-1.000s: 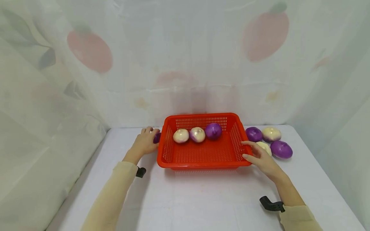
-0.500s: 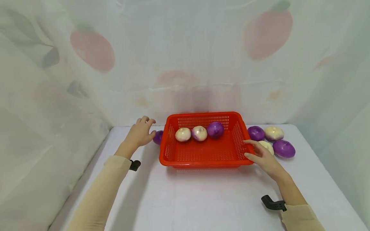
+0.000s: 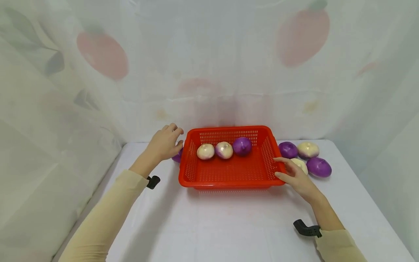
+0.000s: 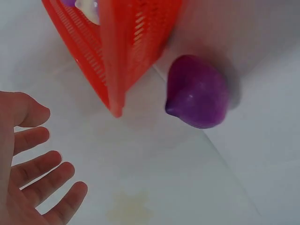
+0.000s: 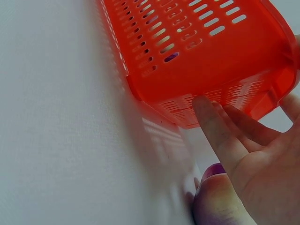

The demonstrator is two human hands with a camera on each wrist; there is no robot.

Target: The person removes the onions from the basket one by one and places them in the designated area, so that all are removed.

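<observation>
A red plastic basket (image 3: 229, 178) with slotted walls stands mid-table in the head view. Inside it, along the back, lie a purple onion-like bulb (image 3: 242, 146) and two whitish bulbs (image 3: 205, 151) tinged purple. My right hand (image 3: 298, 182) grips the basket's right rim, fingers against the outer wall below it in the right wrist view. Raised beside the left rim, my left hand (image 3: 163, 143) holds nothing, fingers spread apart. Near it another purple bulb (image 4: 199, 91) rests on the table against or close to the basket's left side, partly hidden by the hand in the head view.
To the right of the basket sit several loose bulbs, two purple (image 3: 319, 167) and two whitish (image 3: 308, 149), one partly behind my right hand. A white cloth covers the table (image 3: 229, 225). A printed curtain (image 3: 209, 72) hangs at the back.
My left hand was at the purple bulb left of the basket; it has come off it, lifted, then shifted slightly right above it. My right hand stays on the rim.
</observation>
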